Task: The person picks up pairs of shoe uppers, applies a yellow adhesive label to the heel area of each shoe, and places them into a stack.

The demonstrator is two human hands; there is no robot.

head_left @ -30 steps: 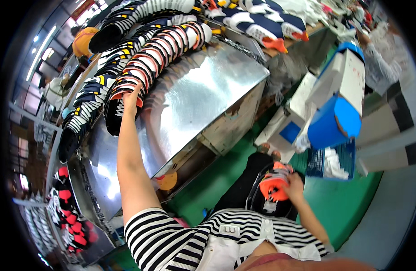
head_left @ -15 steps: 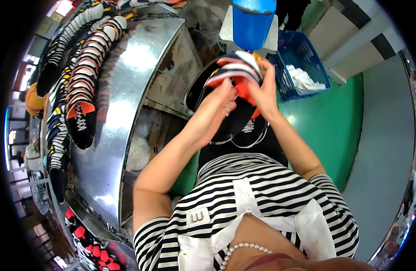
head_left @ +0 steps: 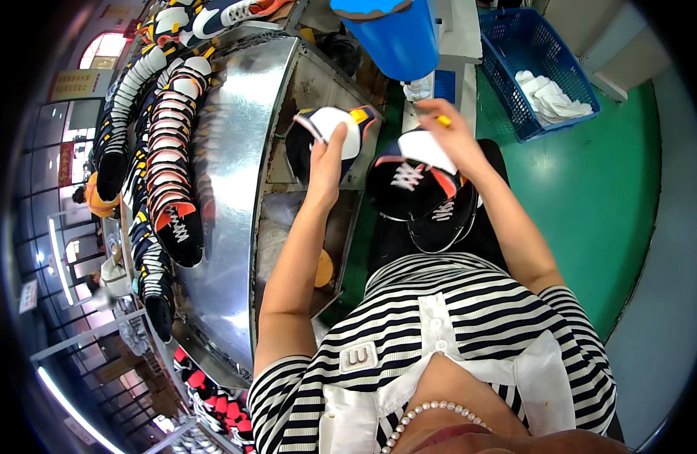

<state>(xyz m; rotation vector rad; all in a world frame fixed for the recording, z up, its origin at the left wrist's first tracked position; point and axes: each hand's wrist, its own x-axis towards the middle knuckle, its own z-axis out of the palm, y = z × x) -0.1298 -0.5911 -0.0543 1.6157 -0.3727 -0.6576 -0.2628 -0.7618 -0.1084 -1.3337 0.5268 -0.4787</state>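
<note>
My left hand [head_left: 327, 165] grips a black shoe upper [head_left: 298, 153] with a white panel and yellow and orange trim, held up beside the metal table. Its thumb presses on the white panel. My right hand [head_left: 456, 140], slightly blurred, is closed at the white and yellow end of another black shoe upper [head_left: 394, 189] with white criss-cross laces and orange lining. That one hangs over my lap. Beneath it lies a further black laced upper [head_left: 447, 227], partly covered.
A shiny metal table [head_left: 231, 174] on the left bears nested rows of shoe uppers [head_left: 170, 159]. Ahead stands a blue bin [head_left: 397, 41]. A blue plastic basket [head_left: 507, 83] on the green floor holds white pieces [head_left: 549, 98].
My hands, close together on the uppers before, are now apart. The left has moved toward the table with one upper; the right has another. My view has shifted slightly.
</note>
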